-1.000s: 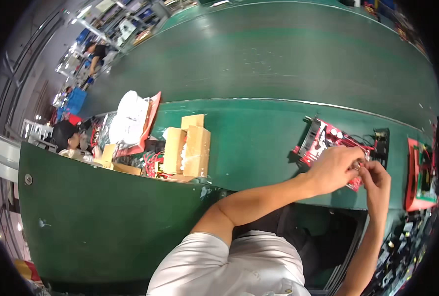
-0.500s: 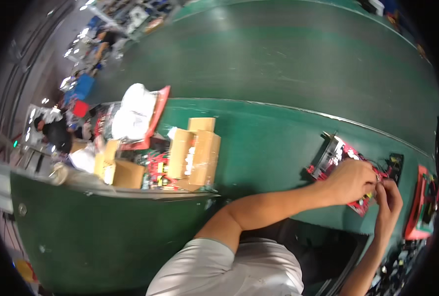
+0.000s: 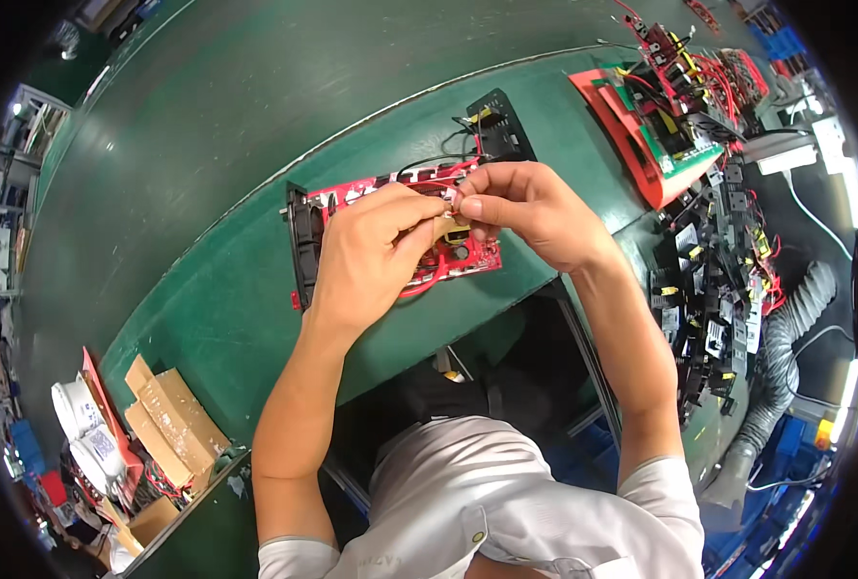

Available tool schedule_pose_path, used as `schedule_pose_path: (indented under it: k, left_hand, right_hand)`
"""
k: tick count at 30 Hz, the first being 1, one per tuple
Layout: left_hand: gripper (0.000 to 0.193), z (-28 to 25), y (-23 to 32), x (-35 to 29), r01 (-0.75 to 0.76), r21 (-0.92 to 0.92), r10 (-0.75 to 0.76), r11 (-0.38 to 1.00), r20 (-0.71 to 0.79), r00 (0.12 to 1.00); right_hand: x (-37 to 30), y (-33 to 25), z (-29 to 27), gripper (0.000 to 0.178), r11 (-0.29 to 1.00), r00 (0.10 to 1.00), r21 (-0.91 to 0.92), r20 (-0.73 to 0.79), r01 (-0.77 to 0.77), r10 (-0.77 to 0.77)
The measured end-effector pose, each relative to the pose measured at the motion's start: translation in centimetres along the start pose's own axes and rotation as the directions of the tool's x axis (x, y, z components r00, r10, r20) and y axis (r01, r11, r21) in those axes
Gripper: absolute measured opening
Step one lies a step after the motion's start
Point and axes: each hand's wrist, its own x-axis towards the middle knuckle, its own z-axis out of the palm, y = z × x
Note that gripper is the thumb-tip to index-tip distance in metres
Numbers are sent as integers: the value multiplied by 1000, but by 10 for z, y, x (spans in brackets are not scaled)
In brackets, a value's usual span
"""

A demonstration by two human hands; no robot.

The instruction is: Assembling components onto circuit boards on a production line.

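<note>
A red circuit board (image 3: 487, 259) lies on the green bench in front of me, with a black end panel (image 3: 303, 241) upright at its left end. Another black panel (image 3: 502, 130) lies beyond its right end, joined by black wires (image 3: 434, 157). Over the board, both hands meet at a small white wire connector (image 3: 451, 196). My left hand (image 3: 376, 246) pinches it from the left, thumb against forefinger. From the right, my right hand (image 3: 535, 212) closes thumb and fingertips on the thin wires beside it. Fingers partly hide the connector and wires.
At the right, an orange-red tray (image 3: 622, 135) bears green and red circuit boards with wires. Many black parts (image 3: 713, 309) crowd the surface beside a grey flexible duct (image 3: 790, 333). Cardboard boxes (image 3: 173, 425) and a white roll (image 3: 86, 429) stand at lower left.
The view has swung to the right, so the board and both hands now appear near the middle. The hands remain together over the board, fingers still pinched.
</note>
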Motion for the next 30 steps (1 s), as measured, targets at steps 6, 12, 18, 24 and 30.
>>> schedule_pose_path:
  k: [6, 12, 18, 24, 30]
  left_hand:
    - [15, 6, 5, 0, -58, 300, 93, 952, -103, 990]
    - [33, 1, -2, -8, -235, 499, 227, 834, 78, 971]
    - [49, 4, -15, -9, -83, 529, 40, 845, 91, 995]
    - [47, 5, -16, -11, -74, 510, 59, 857, 46, 997]
    - [46, 6, -16, -10, -66, 517, 57, 853, 34, 998]
  right_hand:
    - [9, 12, -6, 11, 957, 984, -265, -101, 117, -148]
    - [14, 28, -3, 10, 582, 864, -756, -45, 299, -501]
    - [17, 33, 3, 11, 528, 875, -800, -7, 286, -484]
    - [20, 32, 9, 11, 520, 878, -821, -49, 236, -476]
    - [22, 30, 12, 10, 556, 885, -812, -114, 179, -451]
